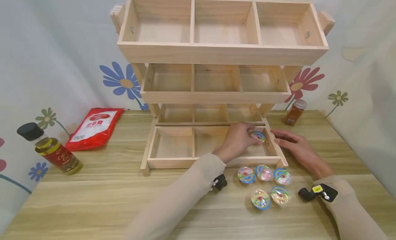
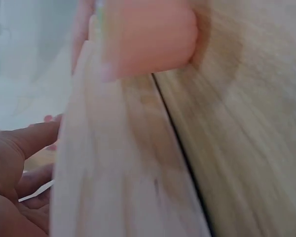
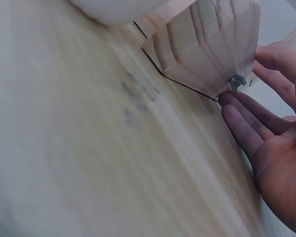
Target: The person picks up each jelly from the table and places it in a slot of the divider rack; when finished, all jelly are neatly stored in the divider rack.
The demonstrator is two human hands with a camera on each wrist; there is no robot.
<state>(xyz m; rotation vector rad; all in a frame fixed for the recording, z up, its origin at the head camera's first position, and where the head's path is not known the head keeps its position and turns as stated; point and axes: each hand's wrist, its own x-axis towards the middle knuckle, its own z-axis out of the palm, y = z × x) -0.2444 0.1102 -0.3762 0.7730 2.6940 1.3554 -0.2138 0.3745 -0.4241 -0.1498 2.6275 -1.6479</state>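
My left hand (image 1: pixel 236 140) reaches into the lowest tier's right compartment of a wooden rack (image 1: pixel 170 163) and pinches a small round cup (image 1: pixel 258 136) with a colourful printed top. In the left wrist view, part of that hand (image 2: pixel 17 170) shows beside the rack's front board, and the cup is mostly hidden. My right hand (image 1: pixel 298 149) rests its fairly straight fingers against the rack's right side. The right wrist view shows its fingertips (image 3: pixel 229 106) touching the wood near a metal fastener. Several similar cups (image 1: pixel 260 199) lie on the table in front of the rack.
Three more tiers with compartments rise above, the top tray (image 1: pixel 222 53) being widest. An oil bottle (image 1: pixel 58 155) and a red-and-white bag (image 1: pixel 96 128) stand left of the rack. A spice jar (image 1: pixel 295 112) is behind my right hand on the wood-grain table (image 1: pixel 102 198).
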